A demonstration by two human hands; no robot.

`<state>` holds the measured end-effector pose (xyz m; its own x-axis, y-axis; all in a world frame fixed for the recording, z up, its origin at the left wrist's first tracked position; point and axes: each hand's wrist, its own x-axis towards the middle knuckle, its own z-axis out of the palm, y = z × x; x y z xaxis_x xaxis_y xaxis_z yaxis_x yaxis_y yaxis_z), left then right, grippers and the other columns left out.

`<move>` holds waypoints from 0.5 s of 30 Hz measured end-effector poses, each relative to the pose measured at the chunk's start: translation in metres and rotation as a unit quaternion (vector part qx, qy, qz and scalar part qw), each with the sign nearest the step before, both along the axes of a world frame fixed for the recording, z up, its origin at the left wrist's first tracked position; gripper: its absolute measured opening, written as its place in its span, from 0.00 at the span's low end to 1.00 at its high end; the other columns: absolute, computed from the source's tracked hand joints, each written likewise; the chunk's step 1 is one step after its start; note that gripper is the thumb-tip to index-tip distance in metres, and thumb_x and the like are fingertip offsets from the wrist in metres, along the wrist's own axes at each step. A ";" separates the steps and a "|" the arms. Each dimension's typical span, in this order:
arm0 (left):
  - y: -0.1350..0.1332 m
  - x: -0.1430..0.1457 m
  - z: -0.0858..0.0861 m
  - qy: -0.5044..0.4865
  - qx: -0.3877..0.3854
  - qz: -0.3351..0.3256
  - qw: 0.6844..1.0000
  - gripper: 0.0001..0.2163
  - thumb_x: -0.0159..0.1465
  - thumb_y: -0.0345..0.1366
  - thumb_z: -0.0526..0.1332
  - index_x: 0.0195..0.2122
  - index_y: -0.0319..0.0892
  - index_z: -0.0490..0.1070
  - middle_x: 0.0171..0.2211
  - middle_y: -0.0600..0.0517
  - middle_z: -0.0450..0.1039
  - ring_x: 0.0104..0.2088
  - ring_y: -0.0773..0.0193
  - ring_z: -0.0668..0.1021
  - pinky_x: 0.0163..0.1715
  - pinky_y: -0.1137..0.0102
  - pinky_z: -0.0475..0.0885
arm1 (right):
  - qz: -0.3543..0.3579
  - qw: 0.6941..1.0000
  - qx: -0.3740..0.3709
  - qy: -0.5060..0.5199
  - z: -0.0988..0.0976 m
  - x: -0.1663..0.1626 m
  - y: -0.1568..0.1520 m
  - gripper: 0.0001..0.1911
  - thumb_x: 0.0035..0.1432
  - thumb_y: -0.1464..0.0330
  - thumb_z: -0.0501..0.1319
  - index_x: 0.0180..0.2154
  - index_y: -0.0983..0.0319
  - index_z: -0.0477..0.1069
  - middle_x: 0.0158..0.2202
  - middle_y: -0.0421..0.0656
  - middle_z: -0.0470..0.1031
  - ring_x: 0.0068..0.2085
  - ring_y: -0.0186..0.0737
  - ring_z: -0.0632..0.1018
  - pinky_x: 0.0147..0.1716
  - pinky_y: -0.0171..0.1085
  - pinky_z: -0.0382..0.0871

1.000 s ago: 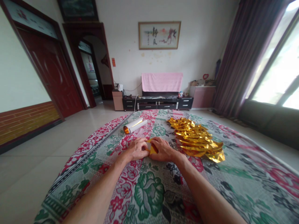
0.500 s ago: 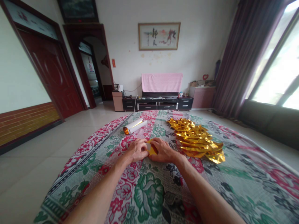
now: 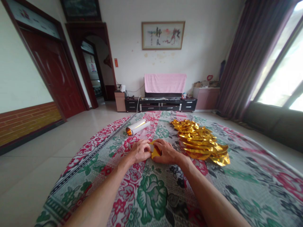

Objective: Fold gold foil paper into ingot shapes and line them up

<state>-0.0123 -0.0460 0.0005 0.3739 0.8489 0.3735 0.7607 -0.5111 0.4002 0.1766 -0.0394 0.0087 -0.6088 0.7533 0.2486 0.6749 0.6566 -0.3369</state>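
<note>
Between my two hands, low over the flowered tablecloth (image 3: 152,192), is a small piece of gold foil paper (image 3: 155,152) with a pale underside showing. My left hand (image 3: 140,151) pinches its left edge, fingertips pressed together. Curled round the right side of the sheet is my right hand (image 3: 167,151), thumb below and fingers above. My fingers hide much of the paper. To the right lies a row of folded gold foil pieces (image 3: 200,138), overlapping one another. Beyond my left hand rests a roll of foil paper (image 3: 138,127), white outside and gold inside.
The round table's edge curves away on the left and at the back. Past it stand a low black TV cabinet (image 3: 165,105), a pink cloth (image 3: 165,83) draped over something on it, and a side cabinet (image 3: 206,98). A purple curtain (image 3: 241,60) hangs by the window.
The whole view has shifted very slightly. Both hands keep nearly the same grip on the gold foil paper, and the roll and the folded pieces stay in place.
</note>
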 end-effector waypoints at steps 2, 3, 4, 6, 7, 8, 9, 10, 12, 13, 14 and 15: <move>0.000 0.001 0.001 0.001 -0.005 0.003 1.000 0.03 0.48 0.30 0.60 0.25 0.43 0.71 0.47 0.50 0.70 0.50 0.59 0.70 0.50 0.65 0.63 | 0.000 1.000 0.000 -0.002 0.000 0.000 0.000 0.32 0.45 0.56 0.60 0.52 0.59 0.62 0.53 0.47 0.61 0.53 0.48 0.63 0.54 0.46 0.54; -0.001 0.001 0.001 0.002 -0.008 0.007 1.000 0.03 0.48 0.30 0.60 0.25 0.43 0.72 0.47 0.50 0.70 0.50 0.59 0.70 0.50 0.65 0.63 | 0.000 1.000 0.000 -0.002 0.000 0.000 0.000 0.32 0.45 0.56 0.60 0.52 0.59 0.62 0.53 0.47 0.61 0.53 0.48 0.63 0.54 0.46 0.54; -0.001 0.001 0.001 0.004 -0.012 0.012 1.000 0.03 0.48 0.30 0.60 0.25 0.43 0.72 0.48 0.50 0.70 0.50 0.59 0.70 0.50 0.65 0.63 | -0.002 1.000 0.000 -0.002 0.000 -0.001 0.000 0.32 0.45 0.56 0.60 0.52 0.59 0.62 0.53 0.47 0.61 0.53 0.48 0.63 0.54 0.46 0.54; -0.001 0.001 0.001 0.005 -0.021 0.020 1.000 0.03 0.48 0.31 0.60 0.24 0.43 0.72 0.48 0.49 0.69 0.50 0.58 0.70 0.50 0.64 0.63 | -0.005 1.000 -0.002 -0.003 0.000 -0.001 0.000 0.32 0.45 0.56 0.60 0.52 0.59 0.62 0.53 0.47 0.61 0.53 0.48 0.63 0.54 0.46 0.54; -0.001 0.002 0.001 0.004 -0.024 0.022 0.999 0.02 0.48 0.31 0.60 0.24 0.43 0.72 0.48 0.49 0.69 0.50 0.58 0.70 0.50 0.64 0.63 | -0.006 1.000 -0.004 -0.004 0.000 -0.001 0.000 0.32 0.45 0.56 0.60 0.53 0.58 0.62 0.53 0.47 0.61 0.53 0.48 0.63 0.54 0.46 0.54; -0.001 0.002 0.001 0.003 -0.027 0.024 0.999 0.02 0.48 0.31 0.60 0.23 0.43 0.72 0.48 0.49 0.70 0.50 0.58 0.70 0.50 0.64 0.63 | -0.007 1.000 -0.005 -0.005 0.000 -0.001 0.000 0.32 0.45 0.56 0.60 0.53 0.58 0.62 0.53 0.47 0.61 0.53 0.48 0.63 0.54 0.46 0.54; 0.000 0.002 0.001 0.001 -0.028 0.024 0.999 0.02 0.48 0.31 0.60 0.23 0.43 0.72 0.48 0.49 0.70 0.50 0.58 0.70 0.50 0.64 0.63 | -0.006 1.000 -0.007 -0.007 0.001 -0.001 0.000 0.32 0.45 0.56 0.60 0.53 0.58 0.62 0.53 0.47 0.60 0.53 0.48 0.63 0.54 0.46 0.54; 0.000 0.002 0.001 -0.001 -0.028 0.023 0.999 0.02 0.48 0.31 0.60 0.23 0.43 0.72 0.48 0.49 0.70 0.50 0.58 0.70 0.50 0.63 0.63 | -0.005 1.000 -0.008 -0.008 0.001 -0.001 0.000 0.32 0.45 0.56 0.61 0.53 0.58 0.62 0.54 0.47 0.60 0.54 0.48 0.63 0.54 0.46 0.54; 0.000 0.002 0.000 -0.002 -0.026 0.022 0.999 0.02 0.48 0.31 0.60 0.22 0.43 0.72 0.48 0.50 0.70 0.50 0.57 0.70 0.50 0.64 0.63 | -0.005 1.000 -0.009 -0.009 0.002 -0.001 -0.001 0.33 0.45 0.56 0.61 0.53 0.59 0.62 0.54 0.47 0.60 0.54 0.48 0.62 0.54 0.46 0.53; 0.000 0.002 0.000 -0.002 -0.025 0.021 0.999 0.02 0.48 0.31 0.60 0.22 0.43 0.71 0.48 0.50 0.70 0.50 0.58 0.70 0.49 0.64 0.64 | -0.006 1.000 -0.010 -0.009 0.002 -0.001 -0.001 0.32 0.45 0.56 0.60 0.53 0.59 0.62 0.54 0.48 0.60 0.54 0.48 0.62 0.54 0.46 0.53; 0.001 0.003 0.000 -0.002 -0.025 0.021 0.999 0.02 0.48 0.30 0.60 0.22 0.43 0.71 0.48 0.50 0.70 0.50 0.58 0.70 0.49 0.64 0.64 | -0.007 1.000 -0.010 -0.008 0.002 -0.001 -0.002 0.32 0.45 0.56 0.60 0.53 0.59 0.62 0.54 0.48 0.60 0.54 0.48 0.62 0.54 0.46 0.53; 0.001 0.002 0.000 0.000 -0.025 0.022 0.999 0.02 0.48 0.30 0.60 0.22 0.43 0.71 0.48 0.50 0.70 0.49 0.58 0.70 0.49 0.64 0.64 | -0.008 1.000 -0.009 -0.007 0.002 -0.001 -0.002 0.32 0.45 0.56 0.60 0.53 0.59 0.62 0.53 0.48 0.60 0.54 0.48 0.62 0.54 0.46 0.53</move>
<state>-0.0098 -0.0452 0.0005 0.3357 0.8820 0.3307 0.7817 -0.4567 0.4247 0.1755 -0.0414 0.0107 -0.6005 0.7671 0.2257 0.6896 0.6397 -0.3394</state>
